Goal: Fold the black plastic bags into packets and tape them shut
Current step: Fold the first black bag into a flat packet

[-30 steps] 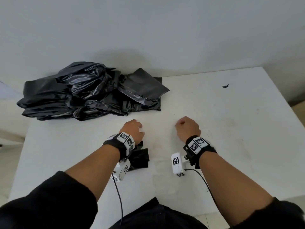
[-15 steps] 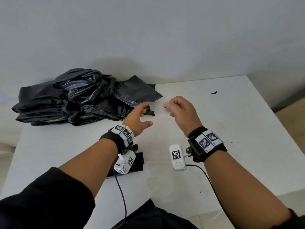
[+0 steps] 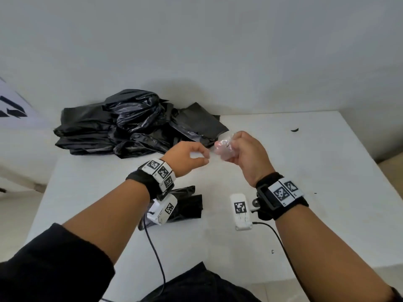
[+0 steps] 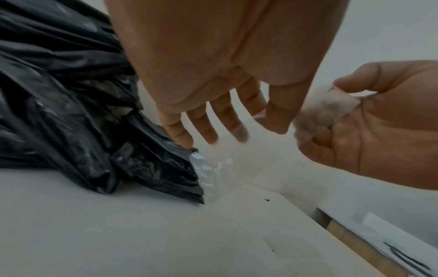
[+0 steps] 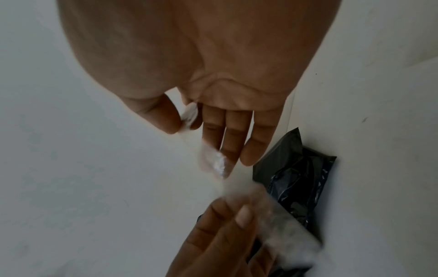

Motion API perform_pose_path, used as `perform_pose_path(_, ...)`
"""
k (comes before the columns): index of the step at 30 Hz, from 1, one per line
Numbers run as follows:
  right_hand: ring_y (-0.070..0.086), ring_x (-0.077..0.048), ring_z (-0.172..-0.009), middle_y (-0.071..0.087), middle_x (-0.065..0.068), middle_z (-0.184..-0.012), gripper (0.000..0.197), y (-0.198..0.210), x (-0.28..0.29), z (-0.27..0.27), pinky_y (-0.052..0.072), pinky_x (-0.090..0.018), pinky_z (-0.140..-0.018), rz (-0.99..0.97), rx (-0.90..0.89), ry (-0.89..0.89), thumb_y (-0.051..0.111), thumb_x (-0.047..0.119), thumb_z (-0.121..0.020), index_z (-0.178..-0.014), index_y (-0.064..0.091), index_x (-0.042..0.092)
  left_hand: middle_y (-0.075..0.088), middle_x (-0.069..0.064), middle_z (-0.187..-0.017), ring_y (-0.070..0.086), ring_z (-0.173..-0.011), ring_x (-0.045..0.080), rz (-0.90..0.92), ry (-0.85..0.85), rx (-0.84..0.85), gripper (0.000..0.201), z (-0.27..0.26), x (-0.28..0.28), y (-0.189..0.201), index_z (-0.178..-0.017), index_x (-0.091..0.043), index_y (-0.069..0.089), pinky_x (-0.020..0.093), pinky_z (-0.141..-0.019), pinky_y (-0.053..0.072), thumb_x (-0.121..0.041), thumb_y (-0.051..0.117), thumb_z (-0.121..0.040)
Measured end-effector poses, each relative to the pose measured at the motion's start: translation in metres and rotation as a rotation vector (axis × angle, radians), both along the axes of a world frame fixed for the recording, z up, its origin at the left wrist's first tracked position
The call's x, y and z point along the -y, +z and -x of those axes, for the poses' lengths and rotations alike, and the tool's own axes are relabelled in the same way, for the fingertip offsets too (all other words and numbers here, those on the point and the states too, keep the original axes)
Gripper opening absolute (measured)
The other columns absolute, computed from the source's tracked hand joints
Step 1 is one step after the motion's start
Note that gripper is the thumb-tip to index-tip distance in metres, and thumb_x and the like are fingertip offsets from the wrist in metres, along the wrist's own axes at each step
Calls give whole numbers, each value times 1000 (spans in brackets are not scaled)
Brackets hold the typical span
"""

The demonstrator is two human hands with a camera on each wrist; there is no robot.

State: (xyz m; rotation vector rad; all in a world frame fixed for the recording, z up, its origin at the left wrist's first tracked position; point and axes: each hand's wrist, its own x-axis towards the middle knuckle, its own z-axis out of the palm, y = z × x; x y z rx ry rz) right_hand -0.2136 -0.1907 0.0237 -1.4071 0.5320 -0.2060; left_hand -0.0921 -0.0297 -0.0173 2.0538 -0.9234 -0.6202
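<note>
My right hand (image 3: pixel 226 149) is raised over the table (image 3: pixel 327 171) and pinches a strip of clear tape (image 3: pixel 223 147) between thumb and forefinger. In the left wrist view the tape (image 4: pixel 329 106) looks cloudy. Just to its left, my left hand (image 3: pixel 206 158) closes thumb and forefinger on the strip's other end, which is blurred. A folded black packet (image 3: pixel 189 205) lies on the table below my left wrist, partly hidden by the wrist camera. The packet (image 5: pixel 301 180) also shows in the right wrist view. A heap of loose black bags (image 3: pixel 135 125) sits at the back left.
The white table meets a plain wall at the back. Its right edge (image 3: pixel 370 166) drops to a tan floor. A small black scrap (image 3: pixel 294 130) lies at the far right. Camera cables hang from both wrists toward the near edge.
Both hands have risen from the table top. The right hand brought the tape up, and the left hand left the packet and came to the tape's end.
</note>
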Motion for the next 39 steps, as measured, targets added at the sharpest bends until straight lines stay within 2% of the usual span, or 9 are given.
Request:
perform_pose_path(4,65,-30,-91,62,-23,-98,18,-6,-9,-1,55,-39,-77,35,-22,-81,50,9,-84,-74,59,21,71,1,-82,66,-73,16,-8,75,-81,5,-4,-41,7,-91,-18,68,28,-75,54,-17,71,-87)
perform_pose_path(8,51,-18,-73,56,0,-72,12,-24,-25,3,48,-37,-72,147,-80,-120,53,12,-84,-74,55,18,65,-4,-71,62,-63,10,-21,140,-109,9,-3,-83,13,-93,-11,66,17,-66,50,-13,72,-86)
perform_pose_path(11,49,-13,-66,55,5,-64,14,-39,-39,12,46,-34,-68,184,-101,-76,58,15,-89,-75,57,13,59,-12,-65,56,-60,5,-55,181,-99,12,2,-115,11,-92,-16,67,18,-64,48,-14,75,-83)
perform_pose_path(15,60,-10,-69,68,2,-77,6,-64,-55,27,49,-27,-69,220,-139,42,69,17,-85,-81,67,13,63,-7,-71,57,-62,4,-90,274,-114,14,15,-151,0,-91,-20,69,16,-60,46,-15,77,-81)
perform_pose_path(20,65,-8,-70,72,6,-76,6,-94,-73,38,49,-23,-68,282,-203,85,77,19,-83,-80,71,17,66,-7,-73,58,-61,-2,-147,395,-86,13,35,-172,-28,-84,-24,68,15,-60,44,-17,77,-79)
perform_pose_path(26,64,-13,-82,70,6,-85,13,-126,-84,45,54,-32,-79,481,-320,47,77,33,-82,-77,68,25,68,-9,-74,64,-73,10,-200,482,-17,16,52,-172,-56,-78,-29,66,27,-70,53,-16,75,-78)
perform_pose_path(29,62,-16,-88,67,2,-93,13,-134,-86,43,54,-36,-83,480,-350,58,74,35,-83,-79,65,27,68,-8,-78,63,-76,12,-235,500,-12,16,55,-169,-63,-80,-32,64,27,-70,52,-18,72,-81)
perform_pose_path(32,63,-17,-84,67,3,-86,12,-137,-87,41,54,-37,-81,482,-338,68,71,30,-85,-81,63,23,68,-10,-79,63,-76,11,-246,517,-3,18,55,-167,-68,-82,-34,63,26,-70,51,-19,72,-80)
perform_pose_path(39,63,-14,-78,65,4,-82,12,-135,-87,35,48,-26,-72,433,-303,65,70,23,-88,-91,58,23,57,-10,-95,57,-82,13,-304,531,-13,28,53,-167,-82,-102,-32,61,24,-73,42,-32,77,-80)
